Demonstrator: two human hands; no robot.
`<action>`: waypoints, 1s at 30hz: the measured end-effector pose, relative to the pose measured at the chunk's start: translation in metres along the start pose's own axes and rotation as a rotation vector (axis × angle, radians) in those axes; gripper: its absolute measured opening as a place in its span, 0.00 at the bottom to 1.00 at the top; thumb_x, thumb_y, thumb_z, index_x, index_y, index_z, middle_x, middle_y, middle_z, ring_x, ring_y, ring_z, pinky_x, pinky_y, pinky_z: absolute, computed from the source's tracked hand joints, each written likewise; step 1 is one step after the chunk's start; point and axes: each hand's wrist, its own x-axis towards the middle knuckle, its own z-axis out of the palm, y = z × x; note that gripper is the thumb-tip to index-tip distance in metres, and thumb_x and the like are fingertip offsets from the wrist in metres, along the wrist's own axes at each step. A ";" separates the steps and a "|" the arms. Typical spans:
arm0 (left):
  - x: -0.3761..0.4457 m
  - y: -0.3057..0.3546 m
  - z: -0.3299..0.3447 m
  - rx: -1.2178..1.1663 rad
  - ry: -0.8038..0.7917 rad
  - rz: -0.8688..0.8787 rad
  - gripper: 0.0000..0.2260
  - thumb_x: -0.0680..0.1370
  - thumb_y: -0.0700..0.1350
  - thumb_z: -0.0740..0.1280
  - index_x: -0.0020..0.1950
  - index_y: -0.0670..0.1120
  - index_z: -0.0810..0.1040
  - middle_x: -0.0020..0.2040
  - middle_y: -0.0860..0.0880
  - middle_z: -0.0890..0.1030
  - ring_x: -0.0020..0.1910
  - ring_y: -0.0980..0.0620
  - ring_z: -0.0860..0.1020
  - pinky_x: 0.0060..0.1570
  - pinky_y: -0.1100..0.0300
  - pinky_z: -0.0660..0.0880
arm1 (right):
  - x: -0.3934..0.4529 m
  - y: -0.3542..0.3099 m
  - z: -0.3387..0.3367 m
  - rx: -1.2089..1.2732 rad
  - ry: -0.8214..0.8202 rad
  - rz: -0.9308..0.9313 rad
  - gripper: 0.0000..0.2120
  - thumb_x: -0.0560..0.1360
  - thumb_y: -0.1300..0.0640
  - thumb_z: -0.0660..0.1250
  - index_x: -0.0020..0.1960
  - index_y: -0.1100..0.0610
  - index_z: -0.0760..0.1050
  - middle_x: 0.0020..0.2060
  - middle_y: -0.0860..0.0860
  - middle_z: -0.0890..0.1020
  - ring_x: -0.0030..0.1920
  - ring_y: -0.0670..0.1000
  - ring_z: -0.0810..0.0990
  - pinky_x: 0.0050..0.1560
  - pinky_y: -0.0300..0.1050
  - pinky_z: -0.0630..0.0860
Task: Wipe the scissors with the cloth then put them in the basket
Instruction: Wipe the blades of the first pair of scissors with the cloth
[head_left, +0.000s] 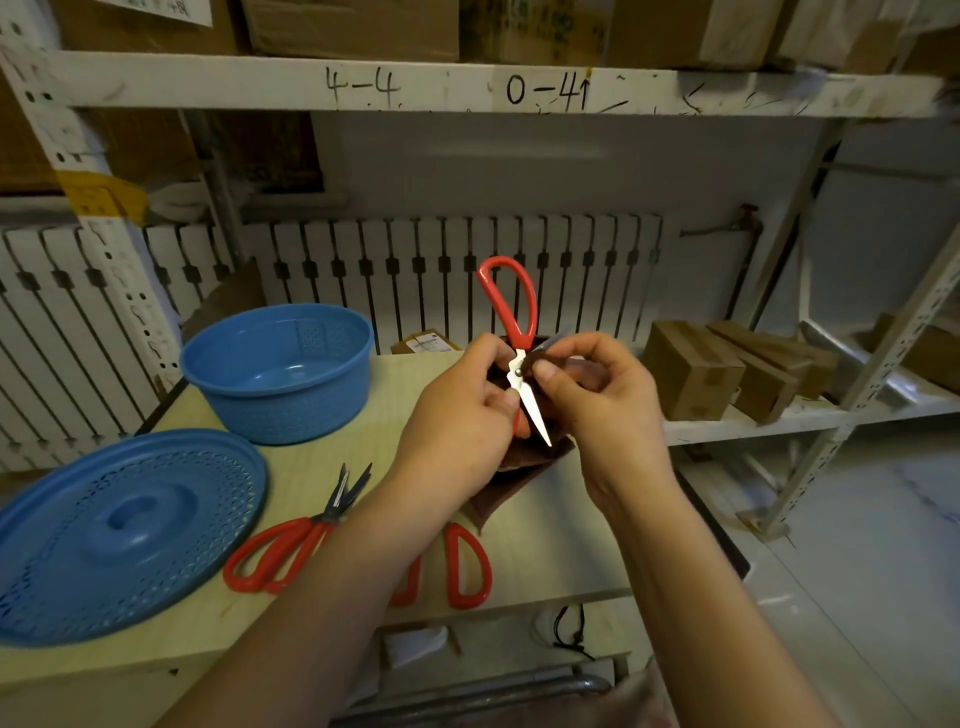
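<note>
Both hands are up over the counter (545, 525) and the red-handled scissors (514, 343) are right between them — handle loop pointing up and away, shiny blade angled down toward the viewer. The left hand (462, 410) has its grip curled around the scissors, thumb pressed by the blade just below the pivot screw. The right hand (597, 395) pinches a fold of the brown cloth (511, 486) against the metal near the pivot, thumb and forefinger tight on it; the rest of the cloth hangs down behind the blade, its lower corner drooping toward the counter. Over to the left, the blue basket (280, 374) sits on the counter's far left part with nothing visible inside, well apart from the hands. Its perforated blue lid (119, 535) lies flat on the near left of the counter. Between lid and forearms, a second pair of scissors (291, 540) rests on the counter with dark blades slightly parted — and a third pair (467, 566) peeks out from under the left forearm, only its red loops showing. Cardboard boxes (722, 374) sit on the metal shelf (769, 421) to the right.
</note>
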 end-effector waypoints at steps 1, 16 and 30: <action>0.000 0.000 0.001 -0.001 0.004 0.004 0.10 0.81 0.41 0.62 0.56 0.57 0.71 0.39 0.50 0.83 0.41 0.54 0.80 0.40 0.61 0.75 | 0.000 0.000 0.002 0.024 0.025 0.021 0.09 0.74 0.65 0.69 0.52 0.57 0.73 0.41 0.52 0.85 0.41 0.50 0.85 0.40 0.45 0.83; -0.005 0.003 0.004 0.029 0.013 0.049 0.10 0.81 0.43 0.60 0.55 0.59 0.69 0.39 0.50 0.81 0.40 0.52 0.81 0.46 0.50 0.80 | 0.003 -0.002 0.012 0.192 0.052 0.143 0.11 0.73 0.65 0.71 0.54 0.63 0.75 0.39 0.57 0.85 0.32 0.50 0.83 0.30 0.41 0.79; -0.006 -0.001 0.000 -0.059 0.022 0.044 0.09 0.81 0.41 0.61 0.54 0.56 0.71 0.36 0.49 0.82 0.36 0.51 0.79 0.41 0.50 0.78 | 0.005 -0.008 0.019 0.300 0.112 0.154 0.18 0.73 0.69 0.69 0.59 0.58 0.70 0.47 0.58 0.85 0.44 0.53 0.86 0.48 0.52 0.82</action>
